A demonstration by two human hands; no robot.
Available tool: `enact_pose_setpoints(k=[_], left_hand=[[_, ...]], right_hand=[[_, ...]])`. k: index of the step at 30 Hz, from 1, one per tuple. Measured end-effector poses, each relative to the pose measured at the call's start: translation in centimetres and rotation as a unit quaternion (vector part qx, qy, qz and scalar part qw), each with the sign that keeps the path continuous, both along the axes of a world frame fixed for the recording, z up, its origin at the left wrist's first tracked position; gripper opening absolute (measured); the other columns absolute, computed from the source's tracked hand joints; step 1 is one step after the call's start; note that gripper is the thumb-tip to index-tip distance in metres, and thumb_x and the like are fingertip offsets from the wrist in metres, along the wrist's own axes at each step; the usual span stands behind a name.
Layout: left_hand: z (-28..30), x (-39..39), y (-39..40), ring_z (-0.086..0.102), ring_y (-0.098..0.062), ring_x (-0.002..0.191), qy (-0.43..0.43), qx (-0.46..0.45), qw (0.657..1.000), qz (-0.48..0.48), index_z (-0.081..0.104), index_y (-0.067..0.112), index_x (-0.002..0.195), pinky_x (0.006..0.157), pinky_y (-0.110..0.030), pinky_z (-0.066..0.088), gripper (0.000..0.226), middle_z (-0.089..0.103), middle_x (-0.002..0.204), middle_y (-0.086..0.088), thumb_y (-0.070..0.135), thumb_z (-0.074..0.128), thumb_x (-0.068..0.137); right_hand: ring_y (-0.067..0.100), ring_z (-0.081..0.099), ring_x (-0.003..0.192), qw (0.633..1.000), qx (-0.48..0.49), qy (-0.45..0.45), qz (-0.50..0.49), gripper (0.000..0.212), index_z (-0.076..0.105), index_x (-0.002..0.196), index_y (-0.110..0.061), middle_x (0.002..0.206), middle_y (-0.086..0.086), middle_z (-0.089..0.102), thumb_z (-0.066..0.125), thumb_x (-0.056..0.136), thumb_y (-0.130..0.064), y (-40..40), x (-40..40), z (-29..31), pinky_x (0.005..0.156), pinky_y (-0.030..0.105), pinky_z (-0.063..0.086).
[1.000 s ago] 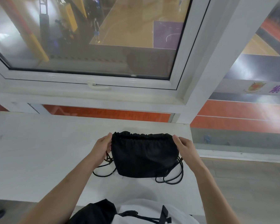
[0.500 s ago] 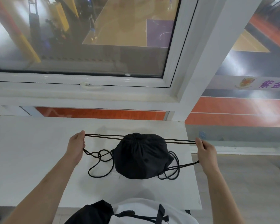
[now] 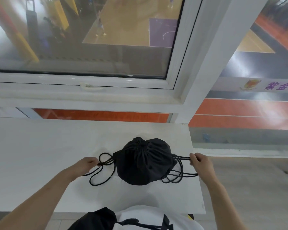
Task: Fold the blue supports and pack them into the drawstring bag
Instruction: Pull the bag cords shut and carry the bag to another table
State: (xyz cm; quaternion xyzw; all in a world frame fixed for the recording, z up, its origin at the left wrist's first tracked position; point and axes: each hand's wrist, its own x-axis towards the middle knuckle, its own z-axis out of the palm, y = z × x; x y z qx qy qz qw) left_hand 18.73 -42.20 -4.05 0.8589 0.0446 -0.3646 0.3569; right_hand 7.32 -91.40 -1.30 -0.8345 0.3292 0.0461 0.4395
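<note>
The drawstring bag [image 3: 144, 161] is sitting on the white counter [image 3: 40, 155], toward its right end and on the near half, with its mouth gathered into a tight pucker at the far side. No blue supports are showing anywhere on the counter, so by my judgement they are already folded and inside (the bag's rounded, filled-out shape fits that), and the packing itself looks done. What seems to be left is only the finishing: snugging the cords, perhaps tidying them, and setting the bag aside.

The left hand [image 3: 85, 165] is pinching the left cords [image 3: 105, 162] just beside the bag's left edge, its grip curled closed around the strands. The right hand [image 3: 200, 161] is pinching the right cords [image 3: 181, 158] at the bag's right side, its grip likewise curled shut on them, close to the counter's right edge. Both hands are holding the cords out to opposite sides, and the strands between hands and bag are running fairly straight.

The bag is looking black, soft and matte, with folds radiating from the cinched mouth down over a domed body. Slack loops of thin black cord are lying on the counter at both near corners of the bag, a larger loop on the left and several overlapping ones on the right.
</note>
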Motion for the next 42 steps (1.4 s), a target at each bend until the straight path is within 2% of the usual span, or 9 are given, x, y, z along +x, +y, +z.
enact_pose_setpoints(k=[5,8,12,17,21,26,33,38,42], left_hand=[[-0.7,0.4,-3.4,0.062,-0.025,0.095,-0.032,0.050,0.995,-0.084,0.067,0.014,0.101,0.075,-0.025,0.041,0.036,0.066,0.097,-0.005,0.039,0.043,0.105],[-0.2,0.9,-5.0,0.062,-0.017,0.100,-0.081,0.050,0.987,-0.130,0.066,0.033,0.107,0.079,-0.026,0.045,0.024,0.065,0.111,0.002,0.037,0.042,0.106],[0.4,1.7,-6.3,0.051,-0.018,0.125,-0.152,0.141,0.954,-0.218,0.051,0.030,0.140,0.098,-0.039,0.047,0.041,0.047,0.141,0.004,0.044,0.037,0.104],[1.4,1.9,-6.7,0.043,-0.021,0.137,-0.216,0.159,0.937,-0.224,0.038,0.027,0.151,0.104,-0.043,0.046,0.050,0.039,0.154,0.002,0.046,0.032,0.106],[1.5,1.5,-6.3,0.039,-0.023,0.141,-0.232,0.195,0.923,-0.238,0.034,0.026,0.153,0.106,-0.043,0.044,0.051,0.034,0.159,-0.001,0.045,0.033,0.106],[1.4,0.0,-6.2,0.044,-0.023,0.137,-0.239,0.195,0.928,-0.209,0.036,0.025,0.152,0.104,-0.042,0.045,0.049,0.037,0.157,-0.002,0.043,0.033,0.106],[2.4,-3.4,-7.3,0.046,-0.022,0.134,-0.239,0.223,0.940,-0.102,0.036,0.026,0.152,0.101,-0.041,0.046,0.047,0.040,0.153,0.001,0.039,0.036,0.106],[3.2,-8.7,-7.8,0.048,-0.023,0.132,-0.218,0.257,0.941,-0.017,0.038,0.027,0.151,0.099,-0.042,0.048,0.047,0.043,0.151,0.000,0.036,0.039,0.105],[5.0,-13.2,-7.1,0.048,-0.026,0.132,-0.218,0.285,0.932,0.054,0.038,0.026,0.151,0.097,-0.044,0.048,0.048,0.044,0.151,-0.002,0.037,0.041,0.105]], right_hand=[[0.009,0.061,0.101,0.992,-0.069,-0.045,0.096,0.009,0.069,0.103,-0.027,0.105,-0.011,0.067,0.060,0.100,-0.028,3.6,1.9,-0.3,0.090,0.032,0.049],[0.011,0.055,0.113,0.975,-0.098,-0.093,0.175,0.020,0.066,0.118,-0.023,0.120,-0.009,0.063,0.061,0.100,-0.029,6.9,4.1,0.9,0.100,0.029,0.044],[0.016,0.048,0.128,0.919,-0.186,-0.154,0.311,0.034,0.059,0.128,-0.022,0.132,-0.006,0.058,0.057,0.099,-0.039,11.8,7.4,3.0,0.108,0.035,0.041],[0.018,0.039,0.138,0.870,-0.253,-0.112,0.407,0.067,0.046,0.144,-0.028,0.147,-0.007,0.048,0.051,0.092,-0.070,15.2,9.2,4.0,0.114,0.042,0.037],[0.021,0.041,0.134,0.855,-0.290,-0.078,0.422,0.067,0.042,0.145,-0.031,0.143,-0.005,0.048,0.057,0.091,-0.067,16.2,8.6,3.6,0.112,0.041,0.037],[0.023,0.045,0.130,0.867,-0.299,-0.065,0.394,0.062,0.042,0.147,-0.025,0.141,-0.002,0.050,0.058,0.096,-0.057,16.2,8.4,3.9,0.109,0.039,0.041],[0.023,0.049,0.128,0.842,-0.309,-0.075,0.435,0.052,0.043,0.144,-0.021,0.141,-0.001,0.052,0.053,0.101,-0.048,15.4,8.2,3.8,0.109,0.038,0.041],[0.026,0.051,0.131,0.814,-0.294,-0.048,0.499,0.069,0.040,0.149,-0.020,0.144,0.002,0.052,0.066,0.094,-0.052,15.5,8.1,3.9,0.107,0.042,0.045],[0.024,0.052,0.126,0.789,-0.283,-0.080,0.539,0.055,0.046,0.144,-0.018,0.137,0.003,0.058,0.063,0.099,-0.044,16.5,7.3,4.0,0.105,0.039,0.046]])
